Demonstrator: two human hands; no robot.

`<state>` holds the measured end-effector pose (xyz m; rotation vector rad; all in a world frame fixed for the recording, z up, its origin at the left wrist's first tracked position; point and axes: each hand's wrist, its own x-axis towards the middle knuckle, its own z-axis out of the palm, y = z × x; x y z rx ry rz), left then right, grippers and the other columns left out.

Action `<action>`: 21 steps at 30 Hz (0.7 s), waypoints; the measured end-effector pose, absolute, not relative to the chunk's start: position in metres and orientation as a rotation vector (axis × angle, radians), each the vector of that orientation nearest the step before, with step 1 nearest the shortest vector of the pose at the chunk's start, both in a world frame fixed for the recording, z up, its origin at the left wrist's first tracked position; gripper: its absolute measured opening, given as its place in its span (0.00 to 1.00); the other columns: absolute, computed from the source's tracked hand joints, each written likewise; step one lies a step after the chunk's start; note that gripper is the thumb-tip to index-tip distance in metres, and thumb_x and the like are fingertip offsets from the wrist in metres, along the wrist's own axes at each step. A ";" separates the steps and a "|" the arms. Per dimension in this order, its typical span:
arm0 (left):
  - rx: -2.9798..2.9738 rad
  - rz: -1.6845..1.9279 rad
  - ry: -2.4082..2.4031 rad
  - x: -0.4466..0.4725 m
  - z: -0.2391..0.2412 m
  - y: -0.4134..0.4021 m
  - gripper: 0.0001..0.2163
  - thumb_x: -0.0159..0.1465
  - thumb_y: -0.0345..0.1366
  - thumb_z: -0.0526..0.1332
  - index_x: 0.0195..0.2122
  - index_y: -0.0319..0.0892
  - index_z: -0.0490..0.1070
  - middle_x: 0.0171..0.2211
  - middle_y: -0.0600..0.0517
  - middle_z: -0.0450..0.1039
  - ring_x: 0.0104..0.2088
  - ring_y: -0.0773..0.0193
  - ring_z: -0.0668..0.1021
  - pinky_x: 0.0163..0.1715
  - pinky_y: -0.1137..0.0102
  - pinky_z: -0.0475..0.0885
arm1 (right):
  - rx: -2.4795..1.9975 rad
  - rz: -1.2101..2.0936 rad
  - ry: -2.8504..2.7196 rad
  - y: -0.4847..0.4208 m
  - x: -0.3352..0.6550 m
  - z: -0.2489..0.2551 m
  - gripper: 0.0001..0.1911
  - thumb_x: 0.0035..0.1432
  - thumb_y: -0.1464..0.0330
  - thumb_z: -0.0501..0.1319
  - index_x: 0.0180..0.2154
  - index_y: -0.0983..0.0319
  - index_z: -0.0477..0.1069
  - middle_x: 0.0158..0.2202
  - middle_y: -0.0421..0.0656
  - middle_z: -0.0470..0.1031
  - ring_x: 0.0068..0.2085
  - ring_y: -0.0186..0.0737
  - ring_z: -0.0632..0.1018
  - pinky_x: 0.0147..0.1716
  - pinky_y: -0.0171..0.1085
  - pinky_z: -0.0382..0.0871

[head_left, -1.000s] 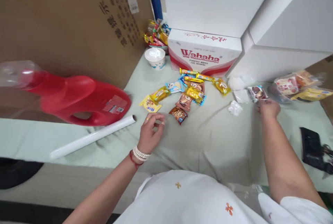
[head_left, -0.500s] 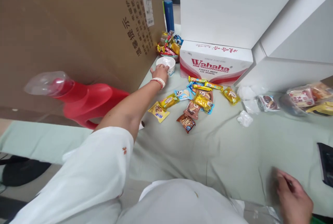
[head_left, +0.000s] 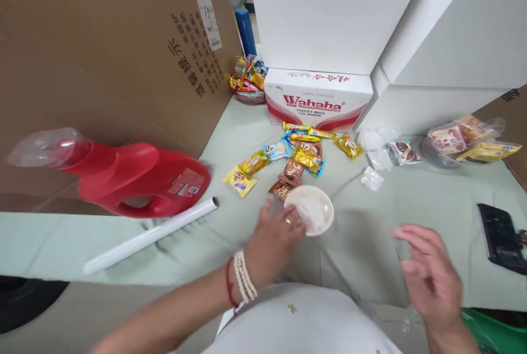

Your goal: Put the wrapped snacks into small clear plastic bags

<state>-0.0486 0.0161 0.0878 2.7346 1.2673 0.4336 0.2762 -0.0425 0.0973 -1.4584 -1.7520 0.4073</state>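
My left hand [head_left: 275, 236], with a pearl bracelet and a red string at the wrist, grips a white paper bowl [head_left: 321, 212] by its left rim, fingers reaching inside. The bowl is tilted toward me, and something pale and translucent shows in it. Just beyond lie wrapped snacks: a brown cookie packet [head_left: 281, 190] partly behind the bowl, a yellow packet [head_left: 240, 180] and several others. To the right, my right hand [head_left: 430, 271] hovers over the cloth's near edge, fingers stretched and thumb apart, holding nothing that I can see.
A red jug [head_left: 144, 173] lies on its side at the left, with a white roll [head_left: 152, 240] before it. Behind stand a large cardboard box [head_left: 115, 57], a Wahaha carton [head_left: 319, 101] and a snack-filled bowl [head_left: 250, 97]. A black phone [head_left: 500, 237] lies at the right.
My left hand has brought the white bowl from beside the carton back toward me, tilting it. My right hand has moved up and left, its fingers now extended.
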 end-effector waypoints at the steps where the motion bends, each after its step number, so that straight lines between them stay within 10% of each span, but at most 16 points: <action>1: 2.731 0.409 1.160 -0.039 0.079 0.001 0.11 0.68 0.26 0.58 0.46 0.46 0.77 0.49 0.45 0.81 0.58 0.51 0.77 0.65 0.38 0.58 | -1.272 0.439 -1.955 -0.028 0.254 0.109 0.19 0.67 0.60 0.59 0.57 0.54 0.72 0.53 0.52 0.74 0.53 0.55 0.76 0.51 0.52 0.73; 10: 2.562 0.748 1.125 -0.026 0.037 -0.025 0.17 0.66 0.22 0.55 0.55 0.39 0.70 0.56 0.39 0.76 0.59 0.51 0.76 0.60 0.48 0.72 | -1.619 0.836 -2.952 0.039 0.156 0.109 0.20 0.64 0.75 0.61 0.57 0.71 0.71 0.55 0.59 0.76 0.54 0.55 0.79 0.51 0.46 0.75; 21: 2.343 1.104 1.081 -0.026 0.018 -0.021 0.27 0.64 0.21 0.54 0.64 0.42 0.59 0.54 0.38 0.73 0.57 0.53 0.77 0.53 0.54 0.79 | -1.508 1.137 -2.718 0.027 0.171 0.099 0.27 0.58 0.75 0.62 0.60 0.64 0.70 0.54 0.53 0.74 0.47 0.46 0.80 0.47 0.40 0.73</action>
